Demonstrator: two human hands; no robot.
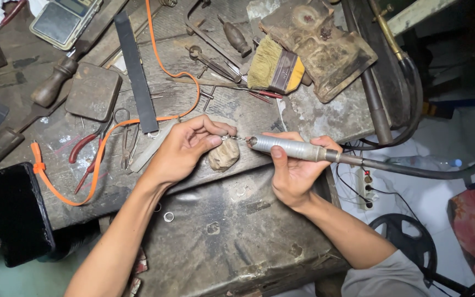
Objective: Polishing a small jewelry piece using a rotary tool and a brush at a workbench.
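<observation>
My left hand (185,148) pinches a tiny metal piece (227,138) between thumb and fingertips, resting over a worn wooden peg (224,156) at the bench edge. My right hand (295,168) grips a silver rotary handpiece (290,148), its tip touching the small piece. A dark flexible shaft (413,168) runs from the handpiece off to the right.
The dirty workbench (232,231) carries red-handled pliers (83,151), an orange cord (97,165), a black strip (136,71), a yellow brush (273,69), a small scale (64,19) and a wooden-handled tool (56,82). A black box (17,212) sits at left, a small ring (169,216) below my left arm.
</observation>
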